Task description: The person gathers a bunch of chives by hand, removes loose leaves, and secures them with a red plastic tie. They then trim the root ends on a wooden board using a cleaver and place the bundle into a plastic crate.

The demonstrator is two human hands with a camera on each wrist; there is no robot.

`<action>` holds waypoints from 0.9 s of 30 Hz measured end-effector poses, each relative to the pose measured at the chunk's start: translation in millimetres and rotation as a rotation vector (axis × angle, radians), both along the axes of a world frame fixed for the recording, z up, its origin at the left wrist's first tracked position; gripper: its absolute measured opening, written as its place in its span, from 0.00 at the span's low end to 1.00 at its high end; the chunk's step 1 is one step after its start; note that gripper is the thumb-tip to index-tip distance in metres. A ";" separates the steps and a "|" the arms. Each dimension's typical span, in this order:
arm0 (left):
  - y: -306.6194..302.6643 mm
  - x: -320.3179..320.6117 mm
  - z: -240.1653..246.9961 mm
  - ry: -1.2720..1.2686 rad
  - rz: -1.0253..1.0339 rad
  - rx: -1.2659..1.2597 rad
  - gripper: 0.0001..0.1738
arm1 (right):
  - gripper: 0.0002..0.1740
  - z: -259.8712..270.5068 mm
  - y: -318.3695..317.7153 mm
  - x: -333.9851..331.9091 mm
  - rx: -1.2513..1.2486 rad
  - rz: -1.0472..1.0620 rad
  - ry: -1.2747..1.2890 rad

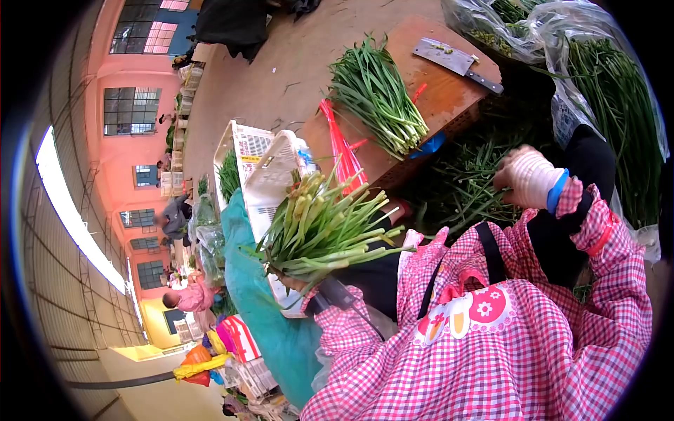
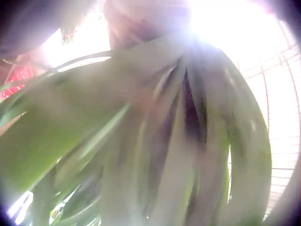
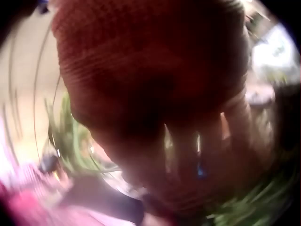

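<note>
My left hand (image 1: 293,283) grips a bunch of garlic chives (image 1: 309,224), their pale cut ends fanned toward the head camera. Most of that hand is hidden beneath the stalks. Long flat leaves (image 2: 178,141) fill the left wrist view, blurred. My right hand (image 1: 526,175), in a pale wrap with a blue band at the wrist, hovers over a heap of loose greens (image 1: 463,182) with nothing in its grasp. In the right wrist view gaps show between the loosely bent fingers (image 3: 183,150). Another bunch of chives (image 1: 379,95) lies on the wooden board.
A cleaver (image 1: 456,63) rests on the wooden board (image 1: 428,105), beside red ties (image 1: 340,144). Plastic bags full of greens (image 1: 611,119) stand at the right. A white crate (image 1: 263,158) and teal cloth (image 1: 249,288) are at the left. Other people sit farther off.
</note>
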State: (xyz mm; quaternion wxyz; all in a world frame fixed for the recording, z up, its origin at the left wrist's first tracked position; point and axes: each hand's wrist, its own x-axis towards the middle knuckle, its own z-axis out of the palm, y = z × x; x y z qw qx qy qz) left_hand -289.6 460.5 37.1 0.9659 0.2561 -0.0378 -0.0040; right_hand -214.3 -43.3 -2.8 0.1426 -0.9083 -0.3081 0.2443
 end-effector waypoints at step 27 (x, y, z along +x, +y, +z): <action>18.0 10.4 -12.7 -0.020 -0.623 -0.007 0.38 | 0.20 15.6 167.2 14.6 1.375 -0.234 0.766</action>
